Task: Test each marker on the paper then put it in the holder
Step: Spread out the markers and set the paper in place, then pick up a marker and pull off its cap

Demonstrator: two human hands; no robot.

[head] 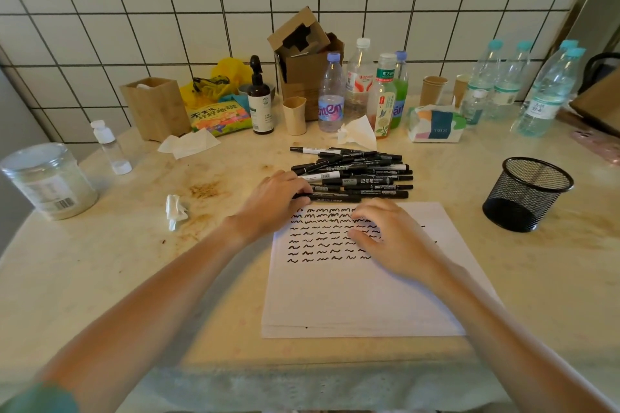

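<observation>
Stained counter [134, 261]: left hand [273, 201] pinches the marker [330, 198] nearest the paper [352, 295]; right hand [389, 238] rests released there; neighbours in the pile [355, 171] could roll

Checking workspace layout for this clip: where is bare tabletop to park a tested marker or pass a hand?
Bare patches: between the paper and the mesh holder; left of the paper, between the crumpled tissue and the table's near edge. Crowded: the marker pile above the paper, where the left hand grips one, and the back row of bottles.
</observation>
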